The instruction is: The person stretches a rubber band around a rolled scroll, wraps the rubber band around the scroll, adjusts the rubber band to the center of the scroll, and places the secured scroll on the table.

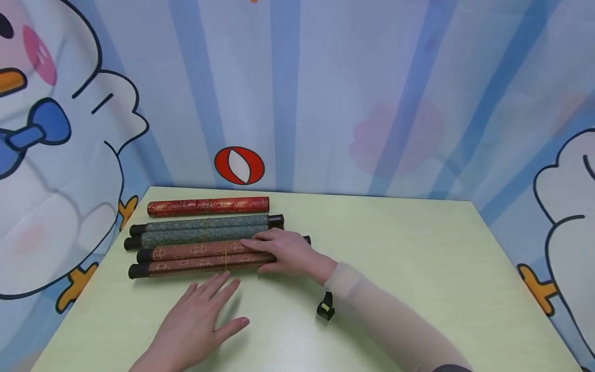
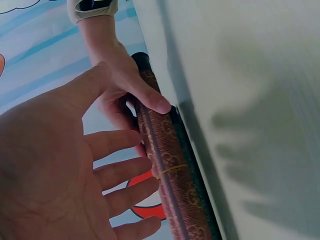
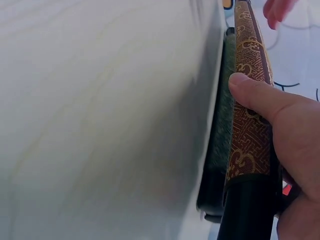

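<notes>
A brown double-rolled scroll point(image 1: 195, 251) with gold patterns, dark end knobs and a thin yellow band lies at the front of a row. My right hand point(image 1: 290, 251) grips it near its right end. In the right wrist view its thumb lies along the patterned brown scroll point(image 3: 250, 135), the other fingers mostly hidden behind. My left hand point(image 1: 192, 318) is just in front of the scroll, fingers spread and holding nothing. The left wrist view shows the palm of my left hand point(image 2: 55, 160) beside the scroll point(image 2: 170, 175).
Behind the brown scroll lies a grey-green double-rolled scroll point(image 1: 200, 232) with dark knobs. Farther back is a red and gold roll point(image 1: 209, 205). All rest on the left of a pale table point(image 1: 395, 248), against a printed cartoon backdrop point(image 1: 325, 93). A small black object point(image 1: 326, 306) sits by my right wrist.
</notes>
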`<act>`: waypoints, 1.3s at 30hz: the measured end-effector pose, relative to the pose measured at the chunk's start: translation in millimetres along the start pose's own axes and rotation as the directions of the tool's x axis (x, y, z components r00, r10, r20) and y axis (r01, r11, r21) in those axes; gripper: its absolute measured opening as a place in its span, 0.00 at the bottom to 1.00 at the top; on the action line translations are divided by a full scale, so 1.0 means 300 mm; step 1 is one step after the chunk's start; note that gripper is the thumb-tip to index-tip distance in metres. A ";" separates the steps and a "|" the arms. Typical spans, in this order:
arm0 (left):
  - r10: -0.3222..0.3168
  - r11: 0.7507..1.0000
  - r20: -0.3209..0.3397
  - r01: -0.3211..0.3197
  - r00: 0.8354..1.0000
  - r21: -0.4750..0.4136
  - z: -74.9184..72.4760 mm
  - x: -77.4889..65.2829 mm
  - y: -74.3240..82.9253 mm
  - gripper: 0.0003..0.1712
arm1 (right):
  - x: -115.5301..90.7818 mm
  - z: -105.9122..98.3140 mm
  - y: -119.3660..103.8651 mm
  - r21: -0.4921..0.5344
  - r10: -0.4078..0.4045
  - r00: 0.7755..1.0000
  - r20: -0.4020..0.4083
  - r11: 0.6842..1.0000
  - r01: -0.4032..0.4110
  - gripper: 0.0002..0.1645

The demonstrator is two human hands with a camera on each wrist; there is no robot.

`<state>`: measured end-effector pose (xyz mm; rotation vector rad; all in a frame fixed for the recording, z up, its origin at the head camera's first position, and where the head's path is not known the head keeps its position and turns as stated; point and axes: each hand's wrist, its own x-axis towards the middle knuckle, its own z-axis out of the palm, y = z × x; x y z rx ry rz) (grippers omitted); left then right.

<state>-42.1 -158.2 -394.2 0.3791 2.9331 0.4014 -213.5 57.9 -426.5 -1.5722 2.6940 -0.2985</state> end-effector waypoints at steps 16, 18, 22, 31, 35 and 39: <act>-0.019 1.000 -0.012 0.020 1.000 0.019 -0.014 -0.003 -0.021 0.47 | 0.067 0.066 -0.072 -0.023 0.035 0.999 0.038 0.999 -0.034 0.47; -0.014 1.000 -0.009 0.014 1.000 0.023 -0.014 0.004 -0.021 0.46 | 0.066 0.070 -0.073 -0.026 0.048 0.998 0.049 0.999 -0.047 0.47; 0.004 0.999 -0.017 -0.004 1.000 0.038 -0.006 0.024 -0.021 0.46 | 0.059 0.080 -0.069 -0.050 0.039 0.998 0.051 0.998 -0.037 0.48; 0.027 0.998 -0.109 -0.020 0.994 0.062 -0.005 0.050 -0.030 0.46 | -0.032 0.018 -0.055 -0.096 0.057 0.998 -0.027 0.994 -0.059 0.47; 0.004 0.998 -0.152 0.005 0.988 0.057 -0.018 0.062 -0.042 0.47 | -0.112 -0.036 -0.039 -0.031 0.118 0.989 -0.087 0.992 -0.121 0.46; -0.016 0.999 -0.186 0.024 0.982 0.042 -0.023 0.068 -0.050 0.48 | -0.211 -0.076 -0.032 0.073 0.213 0.967 -0.139 0.976 -0.204 0.43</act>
